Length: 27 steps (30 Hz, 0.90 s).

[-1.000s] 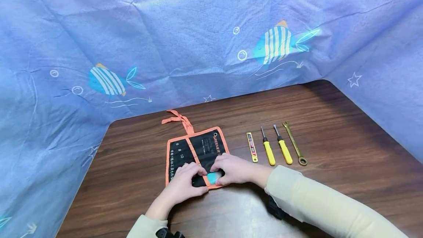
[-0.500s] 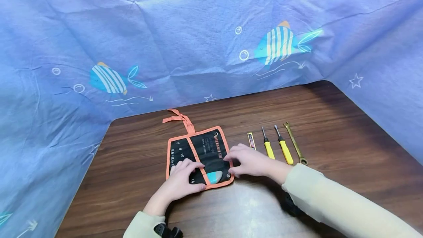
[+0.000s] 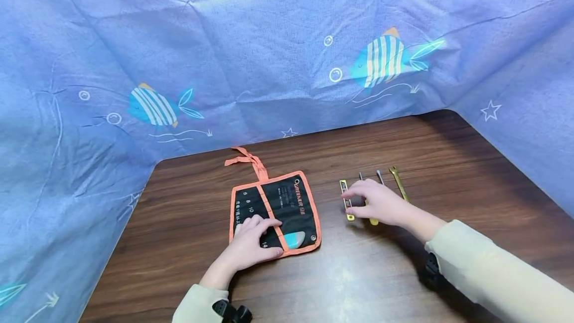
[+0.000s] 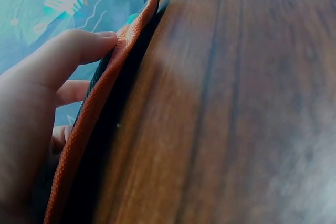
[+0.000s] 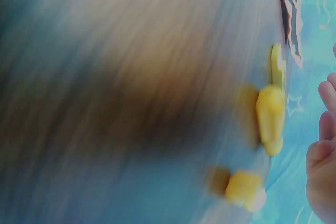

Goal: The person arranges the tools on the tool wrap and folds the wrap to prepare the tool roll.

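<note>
A black tool pouch (image 3: pixel 287 203) with orange trim lies flat on the table. My left hand (image 3: pixel 248 245) rests on its lower part, thumb (image 4: pixel 94 45) on the orange edge, fingers spread over the pockets. The teal-and-grey rounded end (image 3: pixel 293 240) of something shows at a pocket beside the thumb. My right hand (image 3: pixel 381 203) hovers with parted fingers, holding nothing, over a narrow yellow strip (image 3: pixel 344 187) with a printed label and a hole. It partly covers two yellow-handled screwdrivers; one handle (image 5: pixel 271 116) shows in the right wrist view. A combination wrench (image 3: pixel 399 183) lies to their right.
Orange ties (image 3: pixel 251 159) trail from the pouch's far edge. A blue fish-print curtain (image 3: pixel 269 54) surrounds the back and sides of the wooden table (image 3: pixel 188 193).
My right hand has left the teal-and-grey end at the pouch and moved right, over the yellow strip and screwdrivers. My left hand has stayed on the pouch.
</note>
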Motion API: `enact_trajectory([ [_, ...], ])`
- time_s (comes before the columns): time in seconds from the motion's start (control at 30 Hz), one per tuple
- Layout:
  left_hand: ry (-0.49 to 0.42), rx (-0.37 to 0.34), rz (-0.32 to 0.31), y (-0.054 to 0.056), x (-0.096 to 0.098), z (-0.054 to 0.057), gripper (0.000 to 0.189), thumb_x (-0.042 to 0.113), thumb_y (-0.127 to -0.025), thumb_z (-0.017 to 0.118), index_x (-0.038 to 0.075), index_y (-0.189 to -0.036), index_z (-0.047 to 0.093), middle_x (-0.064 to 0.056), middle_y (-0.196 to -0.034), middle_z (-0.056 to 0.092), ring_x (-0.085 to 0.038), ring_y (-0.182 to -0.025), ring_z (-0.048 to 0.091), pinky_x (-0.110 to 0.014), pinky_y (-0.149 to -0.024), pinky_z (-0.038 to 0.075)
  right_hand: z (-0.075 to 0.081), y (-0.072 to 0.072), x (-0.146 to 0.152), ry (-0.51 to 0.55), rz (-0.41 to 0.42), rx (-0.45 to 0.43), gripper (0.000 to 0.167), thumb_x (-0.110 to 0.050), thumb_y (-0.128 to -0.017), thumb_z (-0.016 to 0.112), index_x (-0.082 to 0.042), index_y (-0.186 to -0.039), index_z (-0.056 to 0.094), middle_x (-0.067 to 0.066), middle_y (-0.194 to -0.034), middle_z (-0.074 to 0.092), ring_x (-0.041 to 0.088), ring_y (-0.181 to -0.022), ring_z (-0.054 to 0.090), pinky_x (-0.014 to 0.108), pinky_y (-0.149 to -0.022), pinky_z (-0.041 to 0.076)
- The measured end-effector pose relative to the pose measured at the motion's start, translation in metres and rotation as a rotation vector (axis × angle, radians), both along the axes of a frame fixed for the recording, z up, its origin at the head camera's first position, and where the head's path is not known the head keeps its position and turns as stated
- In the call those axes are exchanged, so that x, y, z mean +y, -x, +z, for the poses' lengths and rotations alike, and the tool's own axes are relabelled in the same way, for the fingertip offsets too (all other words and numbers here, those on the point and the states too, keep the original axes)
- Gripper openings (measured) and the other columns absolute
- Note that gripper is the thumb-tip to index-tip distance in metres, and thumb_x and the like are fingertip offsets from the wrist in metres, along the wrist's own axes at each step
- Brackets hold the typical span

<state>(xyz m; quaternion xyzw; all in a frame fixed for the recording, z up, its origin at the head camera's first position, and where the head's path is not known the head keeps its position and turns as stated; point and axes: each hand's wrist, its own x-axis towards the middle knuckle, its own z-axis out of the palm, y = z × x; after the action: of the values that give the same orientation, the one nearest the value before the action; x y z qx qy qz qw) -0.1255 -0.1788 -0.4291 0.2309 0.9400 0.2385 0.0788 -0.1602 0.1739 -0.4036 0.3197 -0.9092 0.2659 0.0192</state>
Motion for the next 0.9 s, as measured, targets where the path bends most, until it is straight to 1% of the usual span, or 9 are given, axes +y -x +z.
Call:
enact_trajectory([
  [0.13, 0.012, -0.005, 0.002, 0.0, 0.0, -0.001, 0.055, 0.056, -0.074, 0.068, 0.034, -0.123, 0.056, 0.011, -0.094, 0.044, -0.01, -0.089, 0.039, -0.035, -0.075, 0.028, -0.002, 0.001, 0.014, -0.028, 0.01, 0.045, 0.032, -0.025, -0.082, 0.07, -0.007, -0.109, 0.068, 0.001, -0.105, 0.063, 0.024, -0.099, 0.055, 0.043, -0.084, 0.041],
  [0.23, 0.008, -0.016, 0.007, 0.001, -0.001, -0.001, 0.054, 0.055, -0.074, 0.069, 0.034, -0.121, 0.056, 0.011, -0.095, 0.044, -0.011, -0.091, 0.039, -0.036, -0.075, 0.028, -0.003, 0.001, 0.025, -0.054, 0.009, 0.041, 0.033, -0.022, -0.082, 0.071, -0.005, -0.11, 0.067, 0.003, -0.107, 0.063, 0.024, -0.1, 0.056, 0.044, -0.086, 0.04],
  [0.4, -0.01, -0.032, 0.021, 0.002, 0.0, 0.0, 0.052, 0.055, -0.073, 0.07, 0.033, -0.118, 0.056, 0.011, -0.093, 0.044, -0.011, -0.091, 0.04, -0.037, -0.076, 0.029, -0.002, -0.004, 0.046, -0.058, -0.072, -0.011, 0.035, -0.02, -0.083, 0.069, -0.004, -0.114, 0.065, 0.007, -0.111, 0.062, 0.03, -0.106, 0.054, 0.048, -0.088, 0.039],
  [0.5, -0.018, -0.033, 0.033, 0.002, 0.0, 0.0, 0.052, 0.055, -0.072, 0.071, 0.033, -0.116, 0.056, 0.01, -0.089, 0.044, -0.011, -0.087, 0.04, -0.037, -0.076, 0.028, 0.0, -0.007, 0.057, -0.049, -0.126, -0.032, 0.037, -0.023, -0.084, 0.07, -0.005, -0.116, 0.064, 0.009, -0.113, 0.061, 0.033, -0.108, 0.052, 0.05, -0.087, 0.04],
  [0.63, -0.028, -0.03, 0.046, 0.002, -0.001, 0.0, 0.051, 0.055, -0.071, 0.072, 0.034, -0.114, 0.056, 0.009, -0.088, 0.043, -0.011, -0.085, 0.04, -0.038, -0.076, 0.029, -0.001, -0.012, 0.07, -0.046, -0.173, -0.027, 0.04, -0.029, -0.083, 0.071, -0.004, -0.115, 0.065, 0.01, -0.112, 0.062, 0.034, -0.106, 0.052, 0.05, -0.085, 0.041],
  [0.83, -0.034, -0.025, 0.054, 0.003, -0.001, -0.002, 0.05, 0.057, -0.071, 0.072, 0.034, -0.111, 0.056, 0.009, -0.087, 0.043, -0.011, -0.083, 0.04, -0.037, -0.075, 0.029, -0.007, -0.017, 0.088, -0.033, -0.243, -0.053, 0.043, -0.028, -0.082, 0.072, -0.002, -0.115, 0.063, 0.013, -0.111, 0.061, 0.035, -0.104, 0.052, 0.051, -0.084, 0.04],
  [0.9, -0.035, -0.026, 0.054, 0.003, -0.001, -0.002, 0.05, 0.058, -0.07, 0.072, 0.034, -0.111, 0.056, 0.009, -0.087, 0.042, -0.011, -0.083, 0.04, -0.037, -0.074, 0.029, -0.008, -0.017, 0.093, -0.027, -0.258, -0.065, 0.047, -0.029, -0.082, 0.072, -0.002, -0.117, 0.062, 0.014, -0.111, 0.06, 0.033, -0.101, 0.052, 0.05, -0.083, 0.04],
])
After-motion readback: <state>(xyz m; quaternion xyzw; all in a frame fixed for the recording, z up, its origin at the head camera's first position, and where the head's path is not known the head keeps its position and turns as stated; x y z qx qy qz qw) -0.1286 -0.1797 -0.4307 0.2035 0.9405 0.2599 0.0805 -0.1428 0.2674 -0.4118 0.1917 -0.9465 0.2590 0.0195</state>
